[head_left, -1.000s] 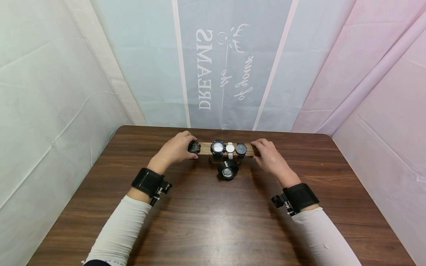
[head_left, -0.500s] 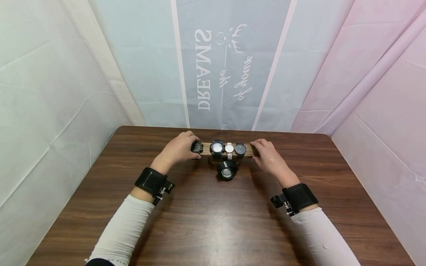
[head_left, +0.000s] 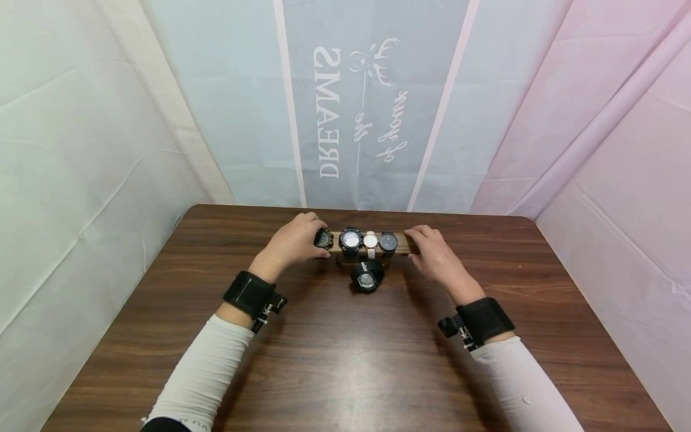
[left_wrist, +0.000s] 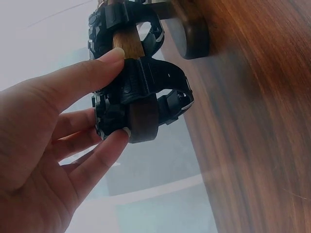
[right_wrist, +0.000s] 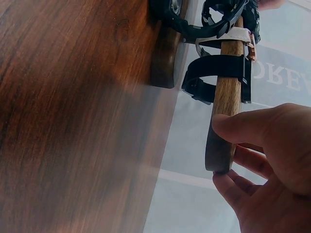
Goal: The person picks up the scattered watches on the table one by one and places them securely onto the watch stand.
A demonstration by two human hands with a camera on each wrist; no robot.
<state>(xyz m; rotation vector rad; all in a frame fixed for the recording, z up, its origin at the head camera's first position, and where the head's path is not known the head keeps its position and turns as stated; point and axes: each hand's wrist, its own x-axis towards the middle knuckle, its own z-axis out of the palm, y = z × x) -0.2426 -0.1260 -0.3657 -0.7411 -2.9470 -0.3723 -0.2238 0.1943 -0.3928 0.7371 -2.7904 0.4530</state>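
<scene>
A wooden watch stand [head_left: 403, 243] with a raised bar stands near the table's far edge. My left hand [head_left: 296, 241] pinches a black watch [head_left: 324, 239] looped round the bar's left end; in the left wrist view the thumb lies on its strap [left_wrist: 146, 80]. At the other end, my right hand [head_left: 438, 259] grips the bar [right_wrist: 226, 99] between thumb and fingers. Between the hands the bar carries a large black watch [head_left: 351, 239], a white-strapped watch [head_left: 370, 241] and a dark-faced watch [head_left: 388, 242]. One more black watch [head_left: 367, 278] sits in front, lower down.
The brown wooden table [head_left: 345, 360] extends in front of the stand. Behind it hangs a pale blue curtain [head_left: 243, 120] with printed lettering; white cloth [head_left: 97, 180] hangs at the left and pinkish cloth [head_left: 621, 180] at the right.
My left hand has slid the black watch a little to the right along the bar, closer to the other watches. My right hand keeps its grip on the bar's end.
</scene>
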